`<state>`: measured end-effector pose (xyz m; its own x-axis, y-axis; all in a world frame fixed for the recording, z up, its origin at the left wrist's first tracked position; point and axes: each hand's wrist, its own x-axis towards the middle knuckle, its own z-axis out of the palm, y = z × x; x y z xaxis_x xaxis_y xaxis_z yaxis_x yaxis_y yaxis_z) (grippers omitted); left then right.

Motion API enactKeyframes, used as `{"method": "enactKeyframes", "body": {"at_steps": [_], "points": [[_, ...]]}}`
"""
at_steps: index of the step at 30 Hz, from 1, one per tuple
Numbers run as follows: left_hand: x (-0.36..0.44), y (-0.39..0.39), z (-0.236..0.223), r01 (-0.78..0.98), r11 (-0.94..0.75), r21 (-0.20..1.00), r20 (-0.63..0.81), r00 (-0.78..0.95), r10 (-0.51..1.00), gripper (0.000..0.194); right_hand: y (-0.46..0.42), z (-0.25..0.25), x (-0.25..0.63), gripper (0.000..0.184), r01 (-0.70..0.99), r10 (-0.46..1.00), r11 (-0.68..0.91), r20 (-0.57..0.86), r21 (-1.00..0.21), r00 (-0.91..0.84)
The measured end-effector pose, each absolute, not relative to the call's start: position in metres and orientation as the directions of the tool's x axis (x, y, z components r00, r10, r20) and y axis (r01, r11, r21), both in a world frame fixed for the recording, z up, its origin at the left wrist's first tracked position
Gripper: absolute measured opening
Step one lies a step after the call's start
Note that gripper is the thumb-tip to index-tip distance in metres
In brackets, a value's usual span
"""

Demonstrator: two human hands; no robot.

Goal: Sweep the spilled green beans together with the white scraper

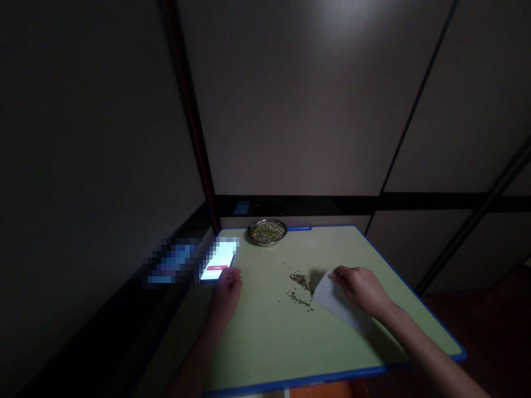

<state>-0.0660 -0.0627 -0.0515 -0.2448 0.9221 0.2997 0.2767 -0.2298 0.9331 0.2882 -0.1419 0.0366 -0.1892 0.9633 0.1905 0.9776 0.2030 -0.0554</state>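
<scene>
My right hand (360, 287) pinches the upper edge of a white sheet of paper (342, 307), which slants down to the table. Small greenish-brown beans or seeds (300, 281) lie scattered in two loose patches just left of the paper's edge. My left hand (228, 286) rests at the left of the table, fingers loosely curled, with nothing visible in them. It is beside the lower end of a lit phone or tablet (222, 257). At the back left, a round metal bowl (267, 242) contains many pale and greenish pieces like the scattered ones.
The pale green table (265, 342) has a blue rim. Behind it stand dark-seamed panels (298, 110), and another panel closes in the left side. Something orange (327, 389) shows below the front edge. The light is dim.
</scene>
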Motion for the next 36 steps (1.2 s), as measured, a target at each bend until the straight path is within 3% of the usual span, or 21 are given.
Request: {"method": "enactKeyframes", "body": {"at_steps": [13, 26, 31, 36], "points": [[-0.065, -0.065, -0.05, 0.308, -0.237, 0.921, 0.315, -0.232, 0.92, 0.022, -0.158, 0.041, 0.281, 0.038, 0.957, 0.95, 0.274, 0.178, -0.09, -0.255], [-0.064, -0.065, -0.049, 0.276, -0.236, 0.932, 0.306, -0.244, 0.92, 0.022, -0.155, 0.04, 0.279, 0.035, 0.984, 0.958, 0.168, 0.224, 0.063, -0.178], [-0.064, -0.065, -0.049, 0.224, -0.236, 0.946, 0.291, -0.256, 0.922, 0.023, -0.145, 0.053, 0.284, 0.034, 0.983, 0.955, 0.182, 0.238, -0.003, -0.177], [-0.063, -0.065, -0.045, 0.044, -0.185, 0.982, 0.19, -0.196, 0.962, 0.028, -0.131, 0.069, 0.27, 0.036, 0.96, 0.947, 0.266, 0.209, -0.089, -0.243]]}}
